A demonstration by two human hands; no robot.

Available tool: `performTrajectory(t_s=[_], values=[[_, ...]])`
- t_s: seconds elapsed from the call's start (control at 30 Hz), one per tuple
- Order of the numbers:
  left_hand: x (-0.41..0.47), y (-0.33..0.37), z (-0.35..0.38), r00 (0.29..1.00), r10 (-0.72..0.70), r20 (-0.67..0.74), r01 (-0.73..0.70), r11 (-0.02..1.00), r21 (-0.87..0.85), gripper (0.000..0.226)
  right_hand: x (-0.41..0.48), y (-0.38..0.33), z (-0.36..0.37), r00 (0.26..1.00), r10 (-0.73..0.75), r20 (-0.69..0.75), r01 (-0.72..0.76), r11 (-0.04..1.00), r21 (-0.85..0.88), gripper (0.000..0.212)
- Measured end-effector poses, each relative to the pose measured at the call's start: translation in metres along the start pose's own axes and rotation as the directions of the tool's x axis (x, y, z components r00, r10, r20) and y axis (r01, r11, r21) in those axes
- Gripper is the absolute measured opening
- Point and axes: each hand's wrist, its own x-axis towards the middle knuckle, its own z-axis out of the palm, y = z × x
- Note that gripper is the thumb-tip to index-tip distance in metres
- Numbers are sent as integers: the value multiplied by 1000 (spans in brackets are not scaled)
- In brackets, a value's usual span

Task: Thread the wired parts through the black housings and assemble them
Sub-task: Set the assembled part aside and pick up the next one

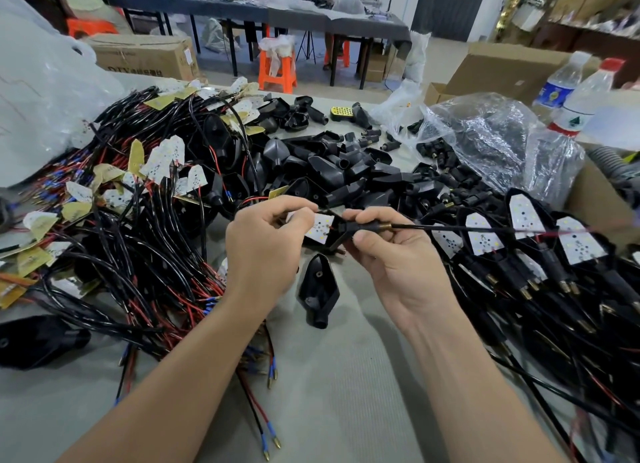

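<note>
1. Head view: both forearms reach forward over the grey table [346, 376], wrists bent inward, hands meeting just above a loose black pointed plastic housing [318, 291] lying on it.
2. Left hand [265, 251] — fingers curled, tips pinching a white LED board [320, 227].
3. Right hand [391, 254] — thumb and forefinger pinching a black housing [341, 234] touching that board; its black wire [450, 226] runs right.

A: What's the part I've got up?
B: White LED board [320, 227] w/ red lead, seated in a black housing [341, 235]; black cable [450, 227] exits the neck to the right.
A: Spare housing [318, 291] lies open-side up on the table below.
</note>
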Motion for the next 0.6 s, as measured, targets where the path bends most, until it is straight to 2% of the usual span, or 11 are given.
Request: performTrajectory(t_s=[0.07,0.17,0.27,0.33,0.43,0.53,0.6], values=[[1,-3,-4,999,31,-34,-30,998,54,16,2,-1,-6,998,-28,-60,28,1000,4,39],[3,-7,-5,999,-2,-34,4,998,69,16,3,-1,-10,992,-30,-122,31,999,8,40],[8,-7,-5,984,-166,60,171,980,-101,22,3,1,-10,987,-12,-163,13,1000,9,41],[11,-6,-6,950,-286,127,307,929,-207,19,3,1,-9,984,6,-176,-5,1000,9,43],[11,-5,-9,899,-382,213,434,841,-324,13,1,-2,-6,988,-3,-155,1,1000,-8,53],[10,-4,-8,876,-417,242,481,792,-375,14,0,-3,-4,990,-8,-137,11,1000,16,54],[8,-3,-6,891,-409,197,454,791,-411,15,0,-2,-4,991,9,-135,-3,999,46,54]])
